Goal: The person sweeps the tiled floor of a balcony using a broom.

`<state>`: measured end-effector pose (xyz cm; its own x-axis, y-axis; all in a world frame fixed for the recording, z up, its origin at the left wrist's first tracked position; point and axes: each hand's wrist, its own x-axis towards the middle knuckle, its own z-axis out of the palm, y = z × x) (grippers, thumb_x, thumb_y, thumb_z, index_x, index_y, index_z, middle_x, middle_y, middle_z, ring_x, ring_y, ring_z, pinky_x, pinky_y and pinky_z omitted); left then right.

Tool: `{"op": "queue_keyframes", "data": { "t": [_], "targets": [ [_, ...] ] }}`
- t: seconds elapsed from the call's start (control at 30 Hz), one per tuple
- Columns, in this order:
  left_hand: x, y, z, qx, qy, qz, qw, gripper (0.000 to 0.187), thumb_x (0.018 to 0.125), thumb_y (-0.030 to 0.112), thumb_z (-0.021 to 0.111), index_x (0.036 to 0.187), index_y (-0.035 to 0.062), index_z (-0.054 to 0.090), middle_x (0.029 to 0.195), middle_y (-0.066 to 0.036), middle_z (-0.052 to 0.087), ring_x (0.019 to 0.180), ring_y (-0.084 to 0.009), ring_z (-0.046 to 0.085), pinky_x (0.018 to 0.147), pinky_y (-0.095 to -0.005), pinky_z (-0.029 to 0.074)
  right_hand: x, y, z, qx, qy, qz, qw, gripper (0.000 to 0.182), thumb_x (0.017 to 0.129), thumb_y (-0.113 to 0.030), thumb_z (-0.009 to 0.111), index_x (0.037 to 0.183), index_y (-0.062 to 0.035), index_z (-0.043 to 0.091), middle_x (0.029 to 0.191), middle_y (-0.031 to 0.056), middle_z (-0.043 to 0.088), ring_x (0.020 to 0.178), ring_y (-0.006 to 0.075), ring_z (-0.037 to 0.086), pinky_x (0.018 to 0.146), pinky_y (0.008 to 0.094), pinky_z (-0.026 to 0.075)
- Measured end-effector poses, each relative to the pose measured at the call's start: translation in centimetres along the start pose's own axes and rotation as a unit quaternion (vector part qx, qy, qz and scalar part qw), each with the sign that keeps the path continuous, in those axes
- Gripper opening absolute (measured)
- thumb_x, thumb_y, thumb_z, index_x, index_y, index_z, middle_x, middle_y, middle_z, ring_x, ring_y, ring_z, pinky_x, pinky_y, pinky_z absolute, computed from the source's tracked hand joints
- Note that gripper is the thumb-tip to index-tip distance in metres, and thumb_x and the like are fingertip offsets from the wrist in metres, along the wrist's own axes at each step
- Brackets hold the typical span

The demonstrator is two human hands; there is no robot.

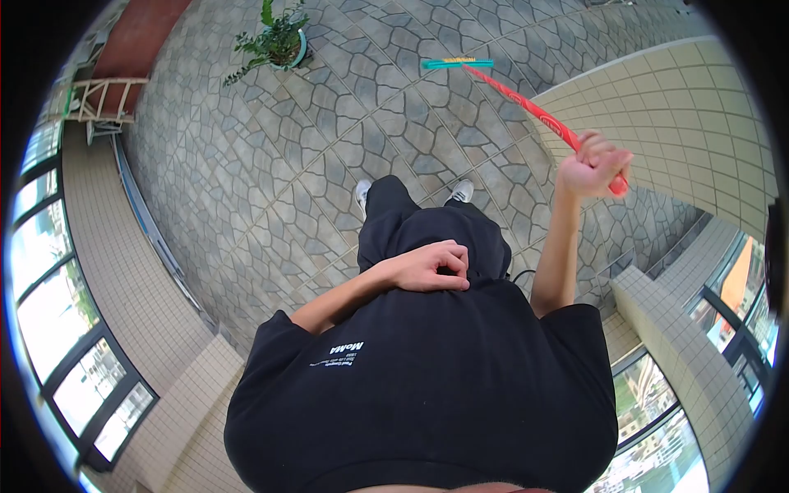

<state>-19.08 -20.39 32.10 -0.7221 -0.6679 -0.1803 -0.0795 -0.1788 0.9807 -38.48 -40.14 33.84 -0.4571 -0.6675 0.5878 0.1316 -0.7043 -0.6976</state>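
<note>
My right hand (595,166) is closed round the upper end of a long red pole (532,110), out to the right at arm's length. The pole slants away to a narrow teal crossbar head (457,63) with a yellow strip, like a broom or squeegee. Its underside is hidden, so the exact kind cannot be told. In front of my waist, my left hand (434,267) is loosely bent against the dark shirt. A gap shows between its thumb and fingers, with nothing visible in it.
Irregular stone paving (279,156) covers the ground. A potted plant (283,48) stands far ahead on the left. To the right rises a tiled wall (674,123); another tiled ledge (107,189) with windows runs along the left. A wooden frame (107,100) is at the far left.
</note>
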Motion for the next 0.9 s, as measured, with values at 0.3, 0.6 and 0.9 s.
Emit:
{"op": "queue_keyframes", "data": {
  "t": [0.3, 0.6, 0.9],
  "targets": [
    [-7.6, -1.9, -11.8, 0.081, -0.137, -0.014, 0.987, 0.031, 0.085, 0.021, 0.063, 0.062, 0.0013, 0.055, 0.075, -0.002, 0.051, 0.082, -0.0186, 0.047, 0.077, -0.0315, 0.039, -14.2, 7.1, 2.7, -0.130, 0.111, 0.110, 0.979, 0.047, 0.093, -0.009, 0.054, 0.050, -0.0048, 0.037, 0.048, -0.0011, 0.042, 0.044, 0.0072, 0.037, 0.048, 0.0268, 0.036],
    [-14.1, -2.3, -17.7, -0.017, -0.259, -0.112, 0.959, 0.028, 0.090, 0.029, 0.059, 0.076, 0.0043, 0.059, 0.082, -0.003, 0.053, 0.086, -0.0181, 0.048, 0.078, -0.0318, 0.039, -23.4, -3.3, 7.6, -0.210, 0.132, 0.136, 0.959, 0.040, 0.094, -0.002, 0.048, 0.055, -0.0030, 0.038, 0.050, 0.0008, 0.040, 0.048, 0.0089, 0.036, 0.051, 0.0273, 0.035],
    [-15.8, -4.1, -18.9, -0.003, -0.293, -0.072, 0.953, 0.023, 0.090, 0.028, 0.061, 0.090, 0.0052, 0.062, 0.088, -0.003, 0.055, 0.087, -0.0143, 0.052, 0.079, -0.0294, 0.041, -20.3, -6.3, 8.4, -0.164, 0.306, 0.020, 0.938, 0.046, 0.092, -0.004, 0.052, 0.052, -0.0117, 0.029, 0.044, -0.0016, 0.031, 0.040, 0.0088, 0.029, 0.041, 0.0291, 0.030]
  ]
}}
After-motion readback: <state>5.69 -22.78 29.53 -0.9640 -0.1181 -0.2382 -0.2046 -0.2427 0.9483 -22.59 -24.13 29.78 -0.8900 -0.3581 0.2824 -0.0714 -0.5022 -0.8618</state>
